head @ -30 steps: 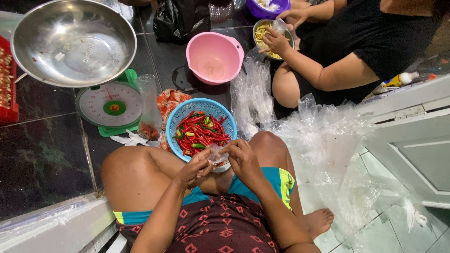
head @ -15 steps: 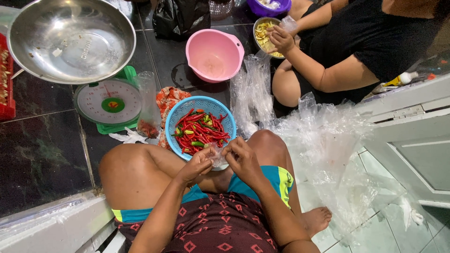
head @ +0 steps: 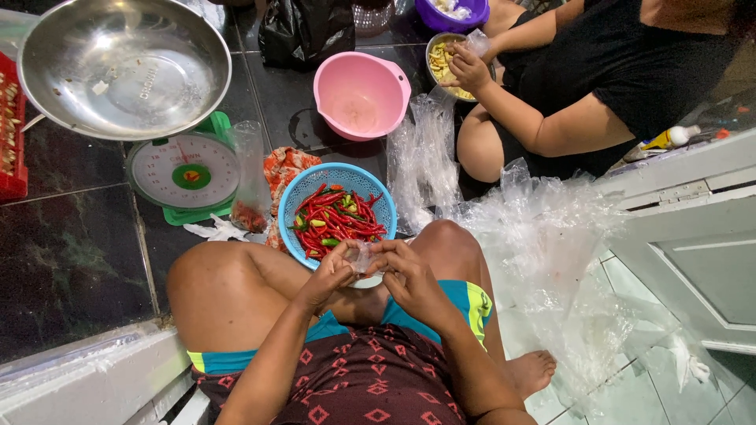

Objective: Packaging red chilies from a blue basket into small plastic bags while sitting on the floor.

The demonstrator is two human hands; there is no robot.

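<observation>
1. both hands pinch a small clear bag [head: 362,256] between fingertips, left hand [head: 327,275], right hand [head: 405,275], above the lap.
2. better to rub the bag's mouth apart gently, close to the chili basket [head: 337,211].
3. scale [head: 185,173] stands left.

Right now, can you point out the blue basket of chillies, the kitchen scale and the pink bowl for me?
blue basket [head: 376,189]: head view, on its right rim, bare of chillies.
kitchen scale [head: 183,169]: head view, on the round white dial face.
pink bowl [head: 358,98]: head view, on its empty inner wall.
</observation>
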